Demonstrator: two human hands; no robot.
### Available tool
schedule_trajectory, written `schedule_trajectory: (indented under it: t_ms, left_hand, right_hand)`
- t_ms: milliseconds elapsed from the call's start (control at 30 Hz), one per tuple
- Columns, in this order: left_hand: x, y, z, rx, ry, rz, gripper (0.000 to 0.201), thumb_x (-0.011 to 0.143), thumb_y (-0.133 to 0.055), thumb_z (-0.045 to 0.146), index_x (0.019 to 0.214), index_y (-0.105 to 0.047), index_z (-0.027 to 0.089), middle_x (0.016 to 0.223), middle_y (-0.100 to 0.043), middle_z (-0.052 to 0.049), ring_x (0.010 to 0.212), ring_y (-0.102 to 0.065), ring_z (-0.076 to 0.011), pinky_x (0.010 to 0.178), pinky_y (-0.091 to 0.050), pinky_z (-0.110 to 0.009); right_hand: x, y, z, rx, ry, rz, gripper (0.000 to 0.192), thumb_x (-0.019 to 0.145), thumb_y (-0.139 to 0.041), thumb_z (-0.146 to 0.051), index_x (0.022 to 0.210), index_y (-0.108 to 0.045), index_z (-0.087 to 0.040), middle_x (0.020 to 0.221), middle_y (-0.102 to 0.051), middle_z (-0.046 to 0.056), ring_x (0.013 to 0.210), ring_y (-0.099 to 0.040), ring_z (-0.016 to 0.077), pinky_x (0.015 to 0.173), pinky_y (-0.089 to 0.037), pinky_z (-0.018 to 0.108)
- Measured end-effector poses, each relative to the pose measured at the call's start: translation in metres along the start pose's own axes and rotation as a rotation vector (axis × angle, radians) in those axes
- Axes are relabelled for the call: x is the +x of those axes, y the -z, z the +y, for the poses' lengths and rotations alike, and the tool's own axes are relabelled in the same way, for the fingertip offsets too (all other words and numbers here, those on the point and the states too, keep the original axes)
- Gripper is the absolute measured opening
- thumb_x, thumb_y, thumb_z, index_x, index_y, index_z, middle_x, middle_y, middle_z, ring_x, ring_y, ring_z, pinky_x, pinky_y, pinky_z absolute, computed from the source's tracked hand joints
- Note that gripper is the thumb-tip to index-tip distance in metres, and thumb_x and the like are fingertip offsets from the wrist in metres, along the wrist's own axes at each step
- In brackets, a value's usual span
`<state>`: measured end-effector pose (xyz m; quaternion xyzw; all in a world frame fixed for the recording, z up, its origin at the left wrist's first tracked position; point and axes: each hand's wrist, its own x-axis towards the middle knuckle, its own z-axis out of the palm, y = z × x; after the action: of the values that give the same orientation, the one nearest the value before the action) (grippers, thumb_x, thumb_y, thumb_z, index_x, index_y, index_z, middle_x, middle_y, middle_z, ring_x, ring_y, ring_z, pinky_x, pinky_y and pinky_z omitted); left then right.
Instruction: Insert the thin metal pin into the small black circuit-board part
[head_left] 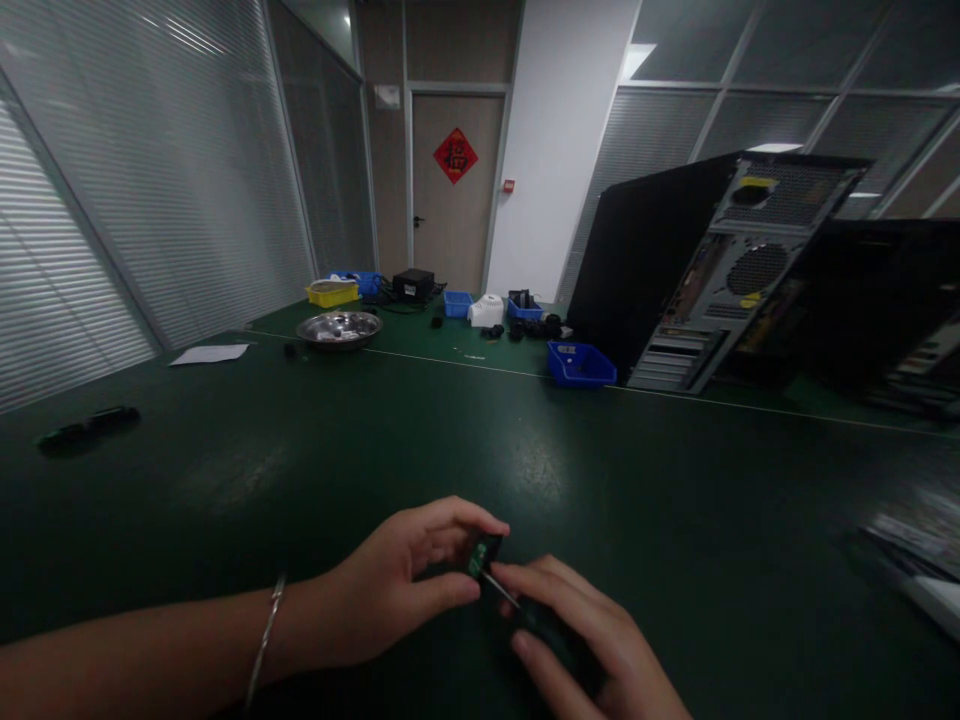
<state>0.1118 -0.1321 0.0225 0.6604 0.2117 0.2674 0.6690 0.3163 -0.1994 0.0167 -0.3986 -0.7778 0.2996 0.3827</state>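
Clearly light and stiff, the small part (482, 555) sat pinched by its edges in the left hand (397, 590); beside it, the right hand (577, 640) clenched a screwdriver (525, 612).

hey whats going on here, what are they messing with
A person works with both hands low over a dark green table. The left hand pinches a small dark part with a green patch on it, and the right hand holds a black-handled screwdriver with its thin shaft pointed at that part. Farther back stand an opened computer case, a blue bin and a metal bowl.
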Motion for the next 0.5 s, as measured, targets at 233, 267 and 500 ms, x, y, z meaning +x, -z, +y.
schedule_trajectory:
  t_ms: [233,267,500]
  left_hand:
    - [-0.001,-0.002,0.007,0.087,0.006,-0.027,0.035,0.085,-0.054,0.015,0.120,-0.051,0.018,0.119,-0.055,-0.010,0.109,-0.055,-0.0206,0.097,-0.042,-0.039]
    - [-0.001,-0.001,0.005,0.141,-0.023,-0.015,0.033,0.085,-0.055,0.016,0.118,-0.054,0.018,0.119,-0.056,-0.009,0.109,-0.055,-0.0203,0.098,-0.041,-0.038]
    - [0.000,0.005,-0.003,0.328,-0.027,0.112,0.026,0.084,-0.058,0.021,0.110,-0.059,0.020,0.107,-0.065,-0.004,0.102,-0.059,-0.0164,0.093,-0.045,-0.032]
  right_hand:
    - [-0.002,0.000,0.001,-0.035,-0.033,0.053,0.040,0.082,-0.053,-0.007,0.116,-0.053,-0.028,0.104,-0.064,0.004,0.094,-0.062,0.0167,0.082,-0.051,0.023]
    - [-0.002,0.000,0.001,-0.028,-0.040,0.044,0.039,0.083,-0.052,-0.007,0.116,-0.052,-0.028,0.105,-0.063,0.004,0.094,-0.062,0.0161,0.082,-0.051,0.023]
    - [-0.001,0.001,0.003,-0.036,-0.045,0.010,0.035,0.086,-0.049,-0.008,0.115,-0.053,-0.027,0.106,-0.058,0.005,0.099,-0.058,0.0162,0.084,-0.049,0.025]
